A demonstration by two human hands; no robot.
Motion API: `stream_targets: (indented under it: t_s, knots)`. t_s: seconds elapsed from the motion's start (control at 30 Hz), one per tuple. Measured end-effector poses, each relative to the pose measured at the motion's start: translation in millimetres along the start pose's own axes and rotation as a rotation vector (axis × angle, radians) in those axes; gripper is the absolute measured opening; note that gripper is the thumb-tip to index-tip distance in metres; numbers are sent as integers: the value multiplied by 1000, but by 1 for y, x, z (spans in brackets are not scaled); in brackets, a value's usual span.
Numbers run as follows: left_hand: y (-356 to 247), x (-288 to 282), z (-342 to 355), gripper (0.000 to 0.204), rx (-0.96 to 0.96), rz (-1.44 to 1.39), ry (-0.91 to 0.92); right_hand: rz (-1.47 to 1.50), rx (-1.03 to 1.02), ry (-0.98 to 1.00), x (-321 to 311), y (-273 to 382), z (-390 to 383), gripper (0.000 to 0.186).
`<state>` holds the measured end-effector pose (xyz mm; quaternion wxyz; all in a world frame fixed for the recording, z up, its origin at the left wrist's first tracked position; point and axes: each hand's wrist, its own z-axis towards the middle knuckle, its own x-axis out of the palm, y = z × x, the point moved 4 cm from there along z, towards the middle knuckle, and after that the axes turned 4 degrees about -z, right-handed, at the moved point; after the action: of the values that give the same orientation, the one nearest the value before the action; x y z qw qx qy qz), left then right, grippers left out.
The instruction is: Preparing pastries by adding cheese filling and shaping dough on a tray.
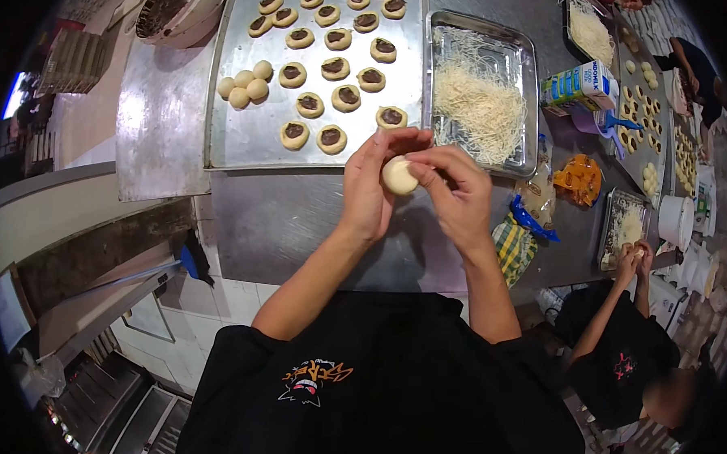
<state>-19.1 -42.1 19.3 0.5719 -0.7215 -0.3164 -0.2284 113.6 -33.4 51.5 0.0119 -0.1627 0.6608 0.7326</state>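
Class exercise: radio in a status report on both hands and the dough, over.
Left hand and right hand both closed on dough ball, held above steel table. Baking tray of filled pieces just ahead. Nothing between.

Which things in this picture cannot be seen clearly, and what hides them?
- Dough ball, head view: its sides are covered by the left hand and right hand; any filling is hidden.
- Bowl, head view: cut off by the dark rim.
- Far trays, head view: the pieces are too small and bent by the lens.
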Motion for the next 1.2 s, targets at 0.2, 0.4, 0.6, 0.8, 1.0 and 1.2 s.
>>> stream_targets:
  t_s: [0.2, 0.4, 0.6, 0.8, 1.0, 1.2]
  knots:
    - [-30, -37, -19, 46, -78, -252, -76, -12, -77, 17, 65, 16, -22, 23]
    - [-78, -86, -27, 43, -143, -301, -125, 5, 28, 18, 130, 45, -29, 23]
    - [-121, -137, -32, 43, -356, -120, -73, -158, -200, 40, 185, 70, -14, 23]
    - [-154, -158, -39, 48, -288, -242, -18, 0, -132, 140, 229, 73, -4, 23]
    - [-173, -176, -35, 47, -146, -134, -61, 72, 11, 52, 254, 77, 9, 21]
    - [-183, -180, -20, 46, 15, 25, 58, 9, -2, 153, 255, 66, 21, 19]
